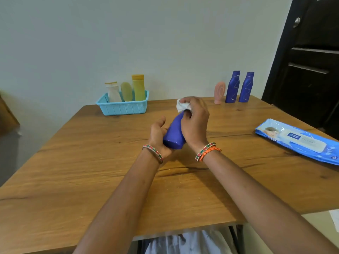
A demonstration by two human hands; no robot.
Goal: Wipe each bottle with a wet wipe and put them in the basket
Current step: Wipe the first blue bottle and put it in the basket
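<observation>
My left hand (158, 133) cradles the base of a blue bottle (174, 134), which is tilted with its top pointing away from me above the table's middle. My right hand (195, 120) presses a crumpled white wet wipe (182, 105) against the bottle's neck. The light blue basket (124, 108) stands at the back left and holds a white bottle (113, 92), a pale green bottle (126, 91) and a yellow-green tube (138, 88). At the back right stand a pink bottle (219, 92) and two more blue bottles (233, 87) (246, 87), all upright.
A blue pack of wet wipes (297, 140) lies flat near the right edge of the wooden table (91, 171). A dark door (311, 61) is behind the table on the right. A pale wall runs along the table's far side.
</observation>
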